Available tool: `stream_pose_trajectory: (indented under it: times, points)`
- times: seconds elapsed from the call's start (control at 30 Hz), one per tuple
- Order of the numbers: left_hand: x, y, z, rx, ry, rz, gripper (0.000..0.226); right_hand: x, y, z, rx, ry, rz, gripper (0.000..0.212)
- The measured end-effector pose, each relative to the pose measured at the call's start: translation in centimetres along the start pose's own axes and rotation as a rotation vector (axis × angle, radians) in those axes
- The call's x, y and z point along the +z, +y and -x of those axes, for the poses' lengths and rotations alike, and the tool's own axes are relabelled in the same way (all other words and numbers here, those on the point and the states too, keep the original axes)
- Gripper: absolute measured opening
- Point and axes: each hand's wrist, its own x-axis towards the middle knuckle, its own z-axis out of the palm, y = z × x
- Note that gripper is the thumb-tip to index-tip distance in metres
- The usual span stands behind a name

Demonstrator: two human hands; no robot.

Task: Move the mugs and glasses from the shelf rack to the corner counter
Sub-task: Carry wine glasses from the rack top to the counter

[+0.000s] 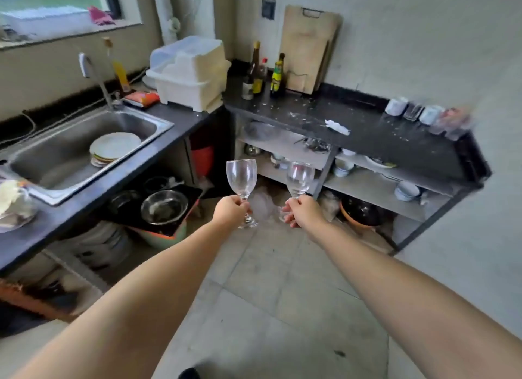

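My left hand (230, 210) grips the stem of a clear wine glass (241, 176), held upright over the floor. My right hand (302, 212) grips the stem of a second wine glass (300, 178), also upright, just to the right of the first. Both glasses hang in front of the dark corner counter (367, 133). At the counter's far right end stands a row of mugs and glasses (429, 114), blurred.
A steel sink (67, 152) with stacked plates lies to the left, with a white dish rack (189, 73) behind it. Sauce bottles (264, 73) and a cutting board (308, 48) stand at the counter's back. A white cloth (336, 127) lies on the counter. Bowls fill shelves below.
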Motion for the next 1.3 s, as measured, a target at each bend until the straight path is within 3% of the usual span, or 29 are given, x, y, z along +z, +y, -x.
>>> stream_pose_trajectory:
  times: [0.27, 0.7, 0.9, 1.3]
  points:
    - [10.1, 6.1, -7.2, 0.094, -0.171, -0.09, 0.021, -10.1, 2.3, -6.0, 0.066, 0.172, -0.095, 0.028]
    - [24.5, 22.1, -24.2, 0.266, -0.363, -0.241, 0.025, -25.7, -0.8, -21.3, 0.118, 0.478, -0.216, 0.017]
    - [32.6, 26.0, -28.8, 0.276, -0.465, -0.28, 0.022, -32.0, 0.4, -27.8, 0.176, 0.529, -0.226, 0.019]
    - [47.7, 36.3, -42.7, 0.219, -0.46, -0.2, 0.018, -48.3, 0.5, -46.8, 0.208, 0.48, -0.256, 0.014]
